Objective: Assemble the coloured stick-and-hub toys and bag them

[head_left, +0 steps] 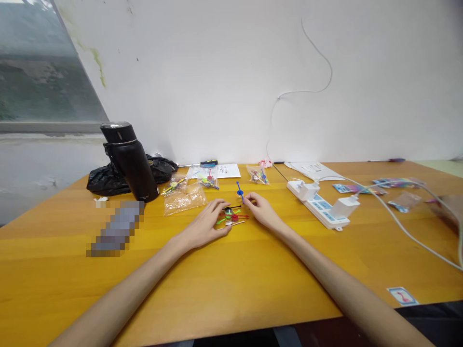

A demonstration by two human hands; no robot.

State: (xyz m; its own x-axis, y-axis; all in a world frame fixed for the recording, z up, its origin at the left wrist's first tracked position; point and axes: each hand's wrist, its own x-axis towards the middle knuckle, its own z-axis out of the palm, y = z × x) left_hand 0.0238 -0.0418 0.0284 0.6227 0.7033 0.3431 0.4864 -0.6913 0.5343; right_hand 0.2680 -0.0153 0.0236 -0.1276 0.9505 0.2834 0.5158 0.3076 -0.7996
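Note:
My right hand [261, 208] pinches the lower end of a small blue plastic arrow-shaped piece [240, 193], which stands up from the fingertips and has a round disc at its middle. My left hand [209, 224] rests on the table with thumb and fingers apart, curved beside a small cluster of similar pieces. In that cluster lie a red piece [235, 218], a black piece [228, 211], a green piece [220, 221] and a white piece [237, 223]. They overlap, and the left fingers hide part of them.
Behind the hands lie an opened clear bag [185, 198], bagged coloured pieces [258, 175] and a screwdriver [209, 163]. A black bottle [132, 161] stands left, near a blurred-out flat object [117, 229]. To the right is a power strip [320, 206] with chargers and a trailing white cable [408, 229].

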